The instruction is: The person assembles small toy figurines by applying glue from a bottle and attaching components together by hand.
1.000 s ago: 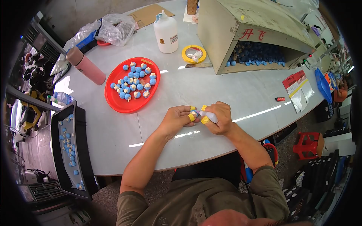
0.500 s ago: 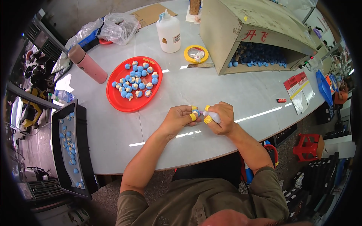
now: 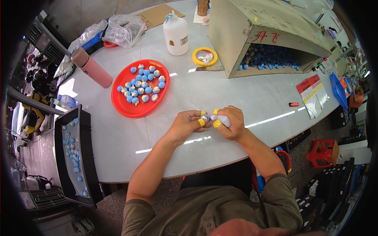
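My left hand [image 3: 186, 125], with yellow tape on its fingertips, pinches a small blue and cream ball-shaped piece [image 3: 204, 118] above the table. Facing it, my right hand [image 3: 233, 122], also taped yellow, is closed around a small translucent squeeze bottle [image 3: 223, 119]. The bottle's nozzle points left at the piece, right beside it; whether the tip touches cannot be made out. Left of my hands, a red round tray [image 3: 138, 111] holds many similar blue and cream pieces, spread in one layer.
A black bin [image 3: 94, 169] with more blue pieces stands at the table's left edge. Behind the tray are a pink flask [image 3: 94, 70] and a white bottle [image 3: 176, 36]. A yellow tape roll [image 3: 214, 59] lies by a metal box [image 3: 232, 43] filled with blue pieces.
Hardly anything differs. Both hands keep their holds, and the bottle's nozzle has shifted very slightly against the piece.
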Demonstrator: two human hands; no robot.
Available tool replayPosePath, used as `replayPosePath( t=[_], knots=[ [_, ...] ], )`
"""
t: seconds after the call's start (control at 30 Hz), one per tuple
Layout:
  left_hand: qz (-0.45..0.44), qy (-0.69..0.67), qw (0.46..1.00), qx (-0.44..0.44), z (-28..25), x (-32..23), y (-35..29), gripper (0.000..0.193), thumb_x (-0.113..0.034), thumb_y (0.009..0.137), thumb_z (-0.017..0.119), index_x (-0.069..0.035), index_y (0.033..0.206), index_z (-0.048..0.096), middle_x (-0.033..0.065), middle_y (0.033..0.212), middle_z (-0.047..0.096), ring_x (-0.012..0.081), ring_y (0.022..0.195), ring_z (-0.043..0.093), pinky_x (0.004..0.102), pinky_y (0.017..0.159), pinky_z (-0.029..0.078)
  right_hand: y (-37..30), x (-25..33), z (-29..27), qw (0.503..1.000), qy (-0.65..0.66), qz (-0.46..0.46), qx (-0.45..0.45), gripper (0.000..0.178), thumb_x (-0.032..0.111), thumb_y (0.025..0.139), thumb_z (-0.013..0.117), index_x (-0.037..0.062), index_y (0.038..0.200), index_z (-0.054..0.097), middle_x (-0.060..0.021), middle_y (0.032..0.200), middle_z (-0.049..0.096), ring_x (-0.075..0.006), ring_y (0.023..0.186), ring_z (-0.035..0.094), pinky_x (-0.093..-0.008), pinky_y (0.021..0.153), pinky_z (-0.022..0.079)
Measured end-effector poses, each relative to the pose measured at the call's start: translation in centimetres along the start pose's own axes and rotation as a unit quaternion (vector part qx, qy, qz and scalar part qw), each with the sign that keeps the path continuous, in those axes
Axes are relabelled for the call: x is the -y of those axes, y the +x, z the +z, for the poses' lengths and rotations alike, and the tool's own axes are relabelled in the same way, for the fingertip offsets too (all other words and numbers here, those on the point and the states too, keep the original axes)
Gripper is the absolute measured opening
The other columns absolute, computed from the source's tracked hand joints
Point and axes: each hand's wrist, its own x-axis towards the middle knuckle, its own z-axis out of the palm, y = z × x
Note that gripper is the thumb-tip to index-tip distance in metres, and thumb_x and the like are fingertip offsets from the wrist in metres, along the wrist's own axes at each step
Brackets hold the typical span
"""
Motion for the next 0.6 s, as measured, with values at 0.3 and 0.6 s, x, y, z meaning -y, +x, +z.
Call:
replayPosePath(
  t=[0.3, 0.6],
  knots=[
    [0.001, -0.004, 1.000, -0.009, 0.0, 0.2, 0.0, 0.034, -0.009, 0.090, 0.062, 0.005, 0.120, 0.053, 0.0117, 0.110, 0.063, 0.0194, 0.099, 0.065, 0.0230, 0.080, 0.053, -0.8, 0.5, -1.0, 0.982, 0.103, 0.138, -0.073, 0.016, 0.008, 0.082, 0.063, -0.0008, 0.094, 0.058, -0.0093, 0.076, 0.064, -0.0132, 0.061, 0.057, -0.0254, 0.057, 0.046],
    [-0.016, -0.091, 0.996, -0.011, -0.7, -0.4, -0.3, 0.033, -0.005, 0.087, 0.060, 0.000, 0.118, 0.049, 0.0157, 0.117, 0.060, 0.0249, 0.106, 0.063, 0.0271, 0.084, 0.053, -0.6, 1.2, -7.8, 0.929, 0.130, 0.335, -0.087, 0.029, 0.002, 0.087, 0.060, -0.0038, 0.114, 0.051, -0.0127, 0.107, 0.065, -0.0133, 0.093, 0.061, -0.0244, 0.080, 0.047]
  ],
)
